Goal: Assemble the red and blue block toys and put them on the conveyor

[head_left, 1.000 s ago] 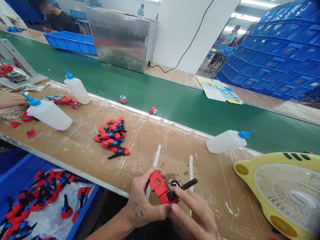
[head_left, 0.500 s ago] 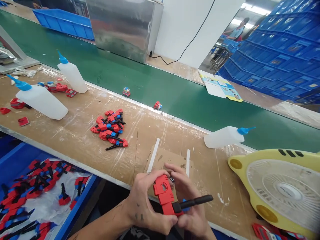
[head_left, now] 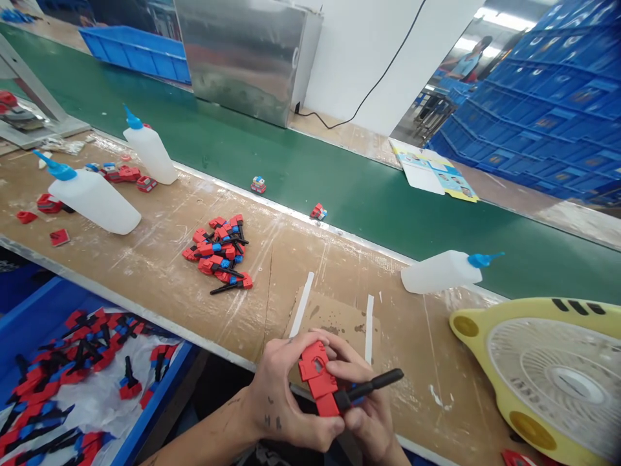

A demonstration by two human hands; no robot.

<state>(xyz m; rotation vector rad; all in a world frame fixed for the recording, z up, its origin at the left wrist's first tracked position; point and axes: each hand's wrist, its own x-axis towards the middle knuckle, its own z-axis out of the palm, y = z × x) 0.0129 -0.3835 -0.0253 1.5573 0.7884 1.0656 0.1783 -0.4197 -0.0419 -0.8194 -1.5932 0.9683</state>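
Note:
My left hand (head_left: 281, 388) is wrapped round a red toy part (head_left: 317, 375) with a black rod sticking out to the right. The fingers of my right hand (head_left: 361, 395) press on the part's right side, near the base of the rod. A little blue shows beside the rod. Both hands are above the front edge of the table, just below a cardboard piece (head_left: 334, 320) with two white strips. To the left on the table lies a pile of similar red, blue and black parts (head_left: 220, 249).
Two white bottles (head_left: 99, 200) (head_left: 151, 152) are at the left; another bottle (head_left: 436, 272) lies right of centre. A yellow fan (head_left: 548, 375) is at the right. A blue bin (head_left: 160, 401) of parts stands lower left. Small toy pieces sit on the green belt (head_left: 363, 194).
My right hand's fingers have closed in over the red part, and the black rod has shifted slightly left. The whole view has moved a little, so the table objects appear further right.

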